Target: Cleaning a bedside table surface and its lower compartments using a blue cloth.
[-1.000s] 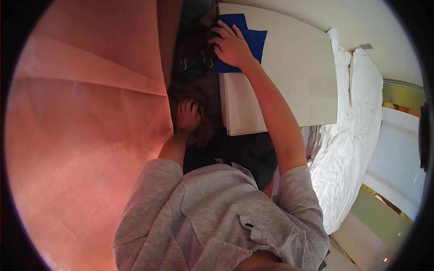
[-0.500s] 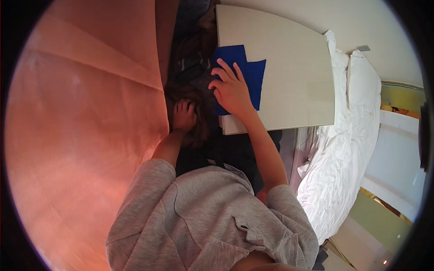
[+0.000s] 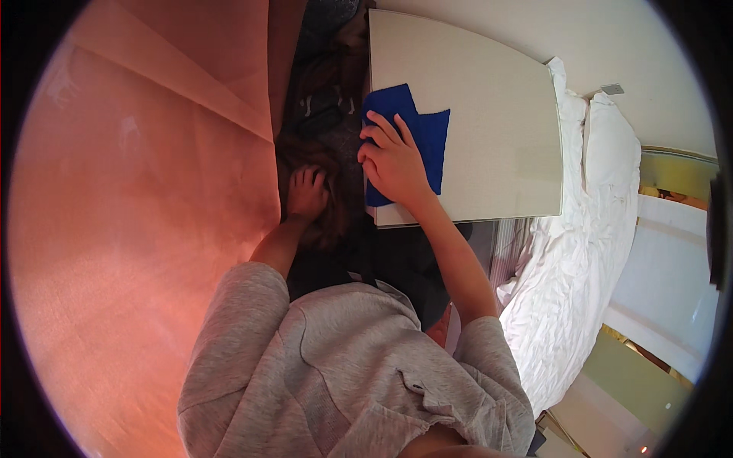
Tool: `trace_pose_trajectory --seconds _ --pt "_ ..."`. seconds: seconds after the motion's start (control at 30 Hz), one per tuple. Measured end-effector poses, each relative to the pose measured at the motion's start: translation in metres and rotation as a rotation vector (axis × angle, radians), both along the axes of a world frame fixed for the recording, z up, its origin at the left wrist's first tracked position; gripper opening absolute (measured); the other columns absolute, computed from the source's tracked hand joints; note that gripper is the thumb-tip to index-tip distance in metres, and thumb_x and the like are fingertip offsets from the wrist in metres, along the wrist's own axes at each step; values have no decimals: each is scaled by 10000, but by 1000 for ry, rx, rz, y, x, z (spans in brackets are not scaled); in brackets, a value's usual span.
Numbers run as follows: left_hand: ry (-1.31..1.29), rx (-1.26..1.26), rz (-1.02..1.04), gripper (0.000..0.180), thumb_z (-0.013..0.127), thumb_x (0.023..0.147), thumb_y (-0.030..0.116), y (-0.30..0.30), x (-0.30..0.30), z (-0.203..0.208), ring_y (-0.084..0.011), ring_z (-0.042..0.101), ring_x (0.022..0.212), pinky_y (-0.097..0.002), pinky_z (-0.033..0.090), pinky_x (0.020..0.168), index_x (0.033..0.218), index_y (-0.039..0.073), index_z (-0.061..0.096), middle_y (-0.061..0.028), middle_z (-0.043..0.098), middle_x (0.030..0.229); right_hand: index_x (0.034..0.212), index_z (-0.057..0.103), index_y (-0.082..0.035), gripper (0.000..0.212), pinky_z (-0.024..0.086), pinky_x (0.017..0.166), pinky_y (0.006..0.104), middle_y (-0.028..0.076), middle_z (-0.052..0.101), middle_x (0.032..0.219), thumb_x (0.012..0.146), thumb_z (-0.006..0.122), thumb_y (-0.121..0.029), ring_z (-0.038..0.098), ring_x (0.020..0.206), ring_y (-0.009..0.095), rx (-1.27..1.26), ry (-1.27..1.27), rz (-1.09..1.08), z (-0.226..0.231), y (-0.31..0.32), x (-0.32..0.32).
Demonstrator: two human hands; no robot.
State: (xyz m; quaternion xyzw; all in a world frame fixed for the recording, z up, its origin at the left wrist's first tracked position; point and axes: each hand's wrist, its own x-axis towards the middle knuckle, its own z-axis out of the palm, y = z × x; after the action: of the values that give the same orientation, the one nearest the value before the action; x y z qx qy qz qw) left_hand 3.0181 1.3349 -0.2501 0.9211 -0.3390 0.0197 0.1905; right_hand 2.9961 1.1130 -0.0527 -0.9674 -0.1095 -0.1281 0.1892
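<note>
A dark blue cloth [image 3: 429, 145] with a stepped outline lies on the left part of a cream tabletop [image 3: 496, 145]. My right hand [image 3: 397, 164] rests on this cloth with its fingers apart and slightly bent, the fingertips near the cloth's left edge. Left of the tabletop, in a dark gap, my left hand [image 3: 308, 195] sits low on a brown, soft-looking fabric [image 3: 330, 221]. Its fingers are bent but slightly apart, and nothing shows held in them. Shadow hides part of what lies under it.
A large orange-pink fabric panel [image 3: 153, 229] rises close along my left side. Dark clothing or bedding [image 3: 324, 84] fills the gap beyond my left hand. At the right, rumpled white bedding [image 3: 569, 282] runs beside the tabletop, near a pale wall [image 3: 611, 38].
My right hand and the blue cloth have slid slightly toward me on the tabletop. The left hand stays almost in place.
</note>
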Motion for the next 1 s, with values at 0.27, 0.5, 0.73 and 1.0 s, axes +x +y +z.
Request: trace_pose_trajectory --seconds 0.27,0.5,0.73,1.0 --pt "-23 -11 8 492 673 774 193 3 0 -5 -340 455 1261 -496 349 1115 1246 94 571 -123 514 1296 829 722 -127 127 292 1166 508 10 622 1172 863 625 -201 434 1383 221 -89 -132 -12 -18 -36 103" --pt "31 -21 -12 494 671 768 190 -4 -5 -9 -349 453 1267 -512 346 1118 1241 86 571 -133 513 1298 830 731 -130 113 286 1164 534 12 623 1175 839 644 -202 420 1394 223 -184 -163 -132 -34 -48 138" --pt "-9 -39 -20 506 673 754 183 1 -1 -8 -361 460 1248 -520 358 1092 1238 79 568 -138 521 1286 937 654 -123 186 236 1188 555 59 558 1316 757 676 -79 333 1463 284 -87 23 -173 -14 34 -36" --pt "-53 -55 -56 487 670 757 165 -6 3 -7 -372 463 1240 -525 372 1066 1222 70 562 -146 522 1272 1103 700 -145 350 250 1194 486 23 481 1508 777 635 -36 352 1468 229 -3 27 -305 -1 60 -113"
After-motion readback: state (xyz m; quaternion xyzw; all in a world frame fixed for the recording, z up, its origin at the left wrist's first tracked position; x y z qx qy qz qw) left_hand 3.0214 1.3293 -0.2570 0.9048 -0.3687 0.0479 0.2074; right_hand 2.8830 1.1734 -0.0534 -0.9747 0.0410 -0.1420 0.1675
